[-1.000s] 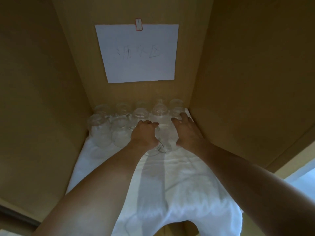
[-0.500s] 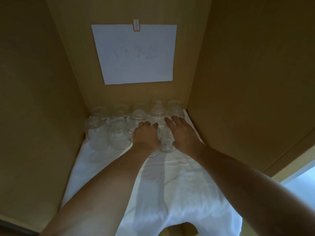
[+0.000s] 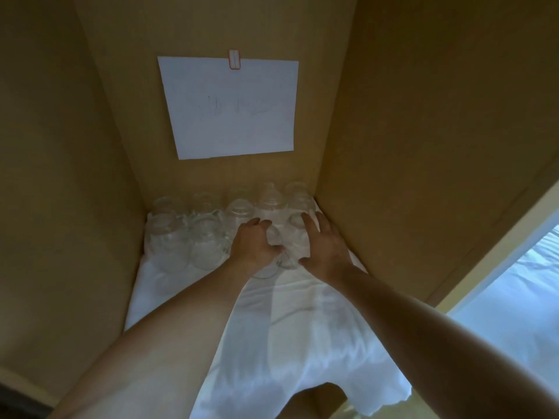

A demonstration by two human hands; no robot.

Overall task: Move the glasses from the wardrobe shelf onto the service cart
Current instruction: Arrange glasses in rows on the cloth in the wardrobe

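Note:
Several clear glasses (image 3: 205, 246) stand upside down in two rows at the back of the wardrobe shelf, on a white cloth (image 3: 281, 334). My left hand (image 3: 252, 247) has its fingers curled over a front-row glass (image 3: 267, 269), whose rim shows below my palm. My right hand (image 3: 328, 247) wraps the neighbouring glass (image 3: 295, 234) to the right, with its fingers along the far side and its thumb on the near side. Both glasses still sit on the cloth. The service cart is not in view.
The shelf is a narrow wooden box with side walls (image 3: 423, 146) close to both arms. A white paper note (image 3: 230, 107) is clipped to the back wall. The cloth hangs over the shelf's front edge. White bedding (image 3: 514, 297) shows at lower right.
Both hands stay at the front-row glasses. My right hand has slid slightly left and settled round its glass. The view has tilted a little.

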